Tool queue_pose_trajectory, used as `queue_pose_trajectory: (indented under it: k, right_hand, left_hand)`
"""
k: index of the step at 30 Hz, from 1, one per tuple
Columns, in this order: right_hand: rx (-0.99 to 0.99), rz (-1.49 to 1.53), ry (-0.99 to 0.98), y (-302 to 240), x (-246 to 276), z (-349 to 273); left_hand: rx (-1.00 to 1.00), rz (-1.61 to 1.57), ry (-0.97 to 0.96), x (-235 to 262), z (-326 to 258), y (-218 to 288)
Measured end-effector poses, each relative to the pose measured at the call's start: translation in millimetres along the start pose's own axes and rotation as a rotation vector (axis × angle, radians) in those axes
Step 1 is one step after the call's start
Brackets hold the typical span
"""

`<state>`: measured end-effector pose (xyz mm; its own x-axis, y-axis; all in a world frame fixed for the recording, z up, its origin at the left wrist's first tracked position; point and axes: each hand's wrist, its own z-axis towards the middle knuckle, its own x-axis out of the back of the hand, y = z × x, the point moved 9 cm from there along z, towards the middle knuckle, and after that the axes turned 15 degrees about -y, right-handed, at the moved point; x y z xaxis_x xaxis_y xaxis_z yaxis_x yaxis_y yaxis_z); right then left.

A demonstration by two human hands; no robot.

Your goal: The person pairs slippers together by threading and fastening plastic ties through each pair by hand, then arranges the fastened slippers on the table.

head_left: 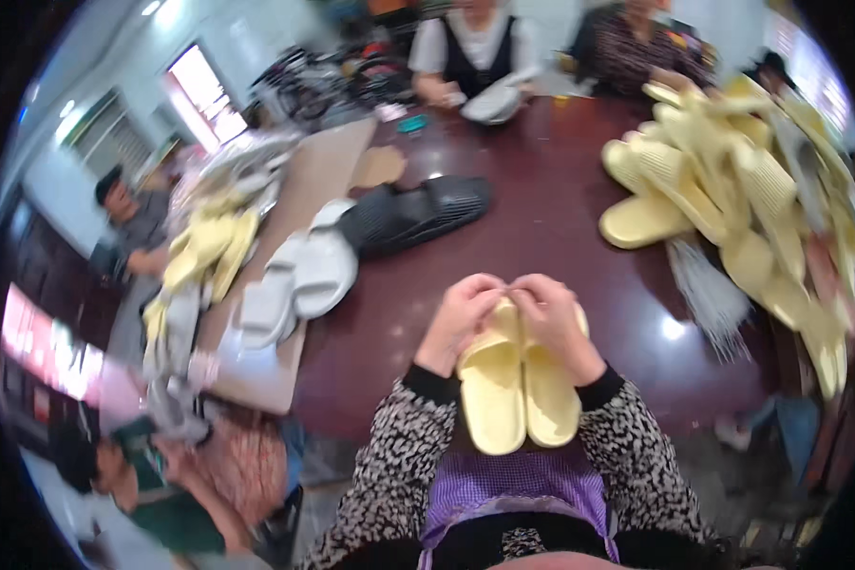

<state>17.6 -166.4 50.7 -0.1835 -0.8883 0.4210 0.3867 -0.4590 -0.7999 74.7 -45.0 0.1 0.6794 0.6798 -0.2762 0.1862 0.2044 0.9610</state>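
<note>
A pair of pale yellow slippers point(493, 408) lies side by side near the table's front edge, close to my body. My left hand point(458, 325) grips the far end of the left slipper. Over the right slipper, my right hand point(553, 323) is closed at the same end. The fingertips of both hands meet in a pinch where the two slippers come together. Whatever is between the fingertips is too small to make out. Parts of the straps are covered by my hands.
Yellow slippers point(651, 220) are heaped on the right, beside a bundle of thin white strips point(711, 294). Left of centre are black slippers point(418, 214) and light grey slippers point(323, 275), near a tan board point(285, 356). Several people sit around the dark red table point(532, 209).
</note>
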Motion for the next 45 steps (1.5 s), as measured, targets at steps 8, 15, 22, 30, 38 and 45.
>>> queue_pose_trajectory:
  k: [8, 15, 22, 30, 38, 45]
  right_hand:
    - [-0.084, 0.010, 0.004, 11, 2, -6]
    - [-0.134, -0.013, 0.017, 23, 2, -6]
    - [-0.135, -0.047, -0.003, 27, 5, -5]
    - [-0.128, -0.060, -0.011, 20, 5, -5]
    - [-0.151, -0.119, -0.011, 20, 10, -13]
    - [0.005, -0.003, 0.082, -9, 18, -5]
  left_hand:
    - [-0.095, -0.226, 0.061, 15, -3, -5]
    - [-0.167, -0.195, 0.254, 45, -3, -6]
    - [-0.172, -0.194, 0.350, 59, -4, -15]
    - [-0.156, -0.191, 0.488, 73, -12, -17]
    - [-0.136, -0.214, 0.479, 65, -13, -20]
    - [-0.150, -0.236, 0.470, 81, -10, -18]
